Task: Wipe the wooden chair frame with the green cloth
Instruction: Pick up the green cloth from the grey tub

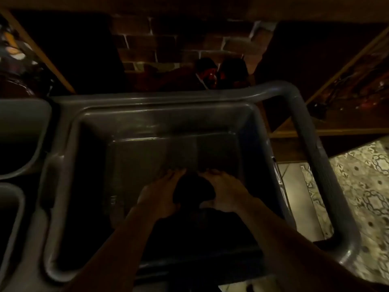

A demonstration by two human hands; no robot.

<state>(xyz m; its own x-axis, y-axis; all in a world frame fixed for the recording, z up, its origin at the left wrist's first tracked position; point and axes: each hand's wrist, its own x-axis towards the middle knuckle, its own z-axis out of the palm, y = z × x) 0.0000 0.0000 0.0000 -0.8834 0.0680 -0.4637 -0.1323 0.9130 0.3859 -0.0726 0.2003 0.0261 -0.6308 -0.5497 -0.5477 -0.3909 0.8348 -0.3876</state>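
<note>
The scene is very dim. Both my hands are down inside a deep grey plastic bin point(160, 100). My left hand point(160, 192) and my right hand point(225, 191) face each other with fingers curled around a dark bunched cloth point(192, 191) held between them; its colour cannot be made out in this light. The bin's floor shows beyond my fingertips. No wooden chair frame is recognisable, though wooden rails point(345, 60) run diagonally at the upper right and upper left.
The bin sits in a grey cart with a thick tubular handle point(311, 148) on the right. Two smaller grey compartments point(25, 131) are at the left. A brick wall point(179, 45) is ahead, patterned floor tiles point(362, 186) at the right.
</note>
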